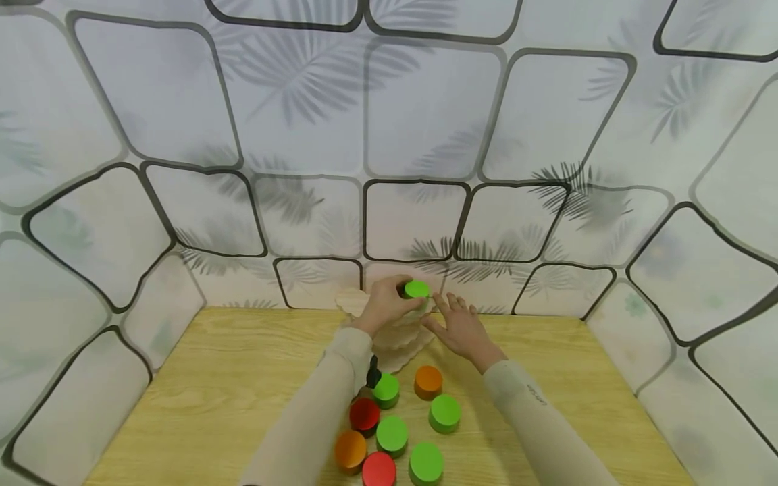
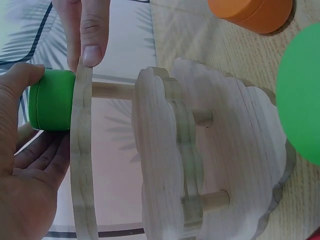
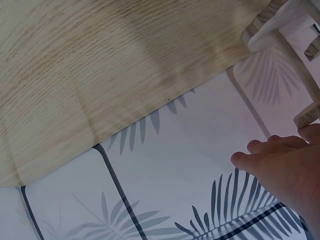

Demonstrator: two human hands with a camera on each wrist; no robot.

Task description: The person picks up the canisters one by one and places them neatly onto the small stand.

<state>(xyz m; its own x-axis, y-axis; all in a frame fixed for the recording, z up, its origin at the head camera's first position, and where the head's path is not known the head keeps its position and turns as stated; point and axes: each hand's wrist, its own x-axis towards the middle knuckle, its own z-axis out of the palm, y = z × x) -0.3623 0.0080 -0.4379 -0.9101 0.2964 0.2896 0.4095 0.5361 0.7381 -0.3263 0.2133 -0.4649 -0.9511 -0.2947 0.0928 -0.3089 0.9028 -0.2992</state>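
A pale wooden tiered stand (image 1: 401, 356) with scalloped shelves joined by round posts stands near the back wall. On its top shelf (image 2: 82, 165) sits a small green round tin (image 2: 56, 100) with a seam around it. My left hand (image 1: 389, 302) grips this green tin (image 1: 416, 290) from the side, thumb and fingers around it. The outstretched fingers of my right hand (image 1: 464, 332) reach the stand's right side, with a fingertip (image 2: 92, 54) on the top shelf's edge. In the right wrist view, the right hand (image 3: 282, 167) has its fingers extended beside the stand's shelves.
In front of the stand, several similar round tins stand on the wooden table (image 1: 243, 378): green (image 1: 426, 463), orange (image 1: 428, 382) and red (image 1: 379, 470). Some lie close by the left forearm. A patterned cloth wall (image 1: 419, 216) encloses the back and both sides.
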